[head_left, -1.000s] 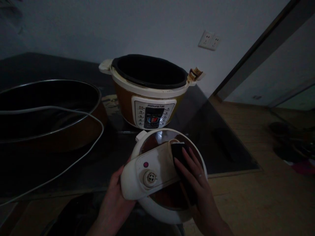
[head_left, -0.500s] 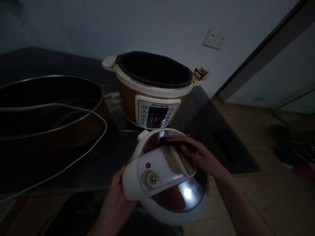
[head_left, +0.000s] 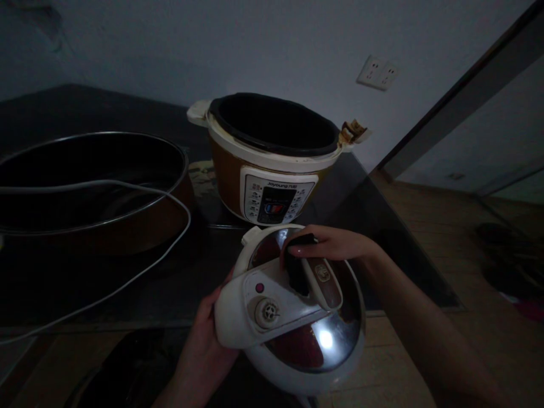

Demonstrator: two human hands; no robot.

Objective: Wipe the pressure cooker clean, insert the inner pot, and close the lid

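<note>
The white and shiny metal pressure cooker lid is tilted in front of the counter's edge, its outer face with handle and steam valve towards me. My left hand grips its white end beside the valve. My right hand is closed on a dark, soft-looking black cloth, pressed by the lid's handle; part of the cloth lies under the handle. Behind the lid stands the brown and white electric pressure cooker, its black inner pot uncovered.
A wide brown pan with a dark inside stands at the left, a white cord running across it and over the dark counter. A wall socket is at the back right. Wooden floor lies beyond the counter's right edge.
My right hand has shifted the black cloth from the lid's far metal side into the space at the handle. My left hand keeps its hold, and the view has moved slightly.
</note>
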